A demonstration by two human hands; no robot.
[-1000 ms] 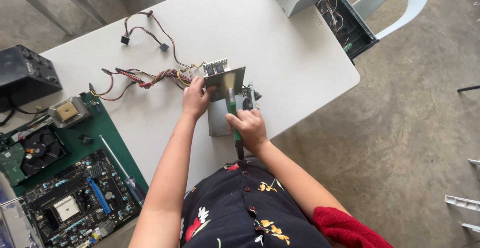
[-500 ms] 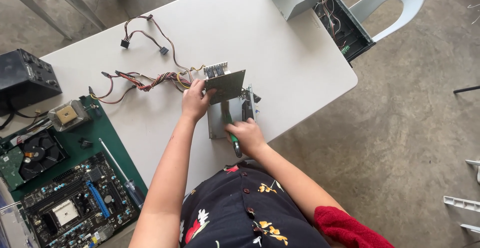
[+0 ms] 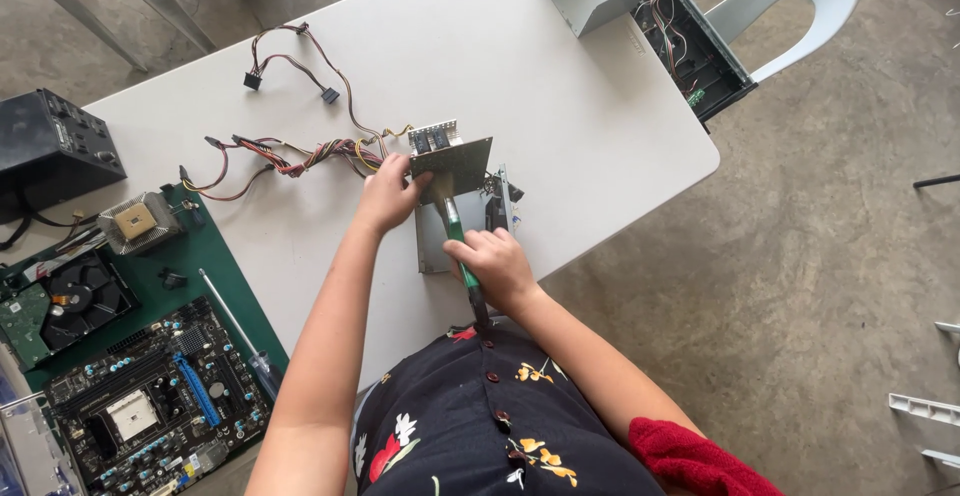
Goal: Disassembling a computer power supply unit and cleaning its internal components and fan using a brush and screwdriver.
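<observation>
My left hand grips the edge of a greenish-brown circuit board and tilts it up out of a grey metal power-supply case on the white table. A bundle of red, yellow and black cables runs left from the board across the table. My right hand is closed around a screwdriver with a green and black handle. Its tip points up under the lifted board.
A green mat at the left holds a motherboard, a fan, a heatsink and another screwdriver. A black box sits far left. An open computer case rests on a white chair.
My right hand has slid a little down and right along the screwdriver. The left hand keeps the board lifted at about the same tilt.
</observation>
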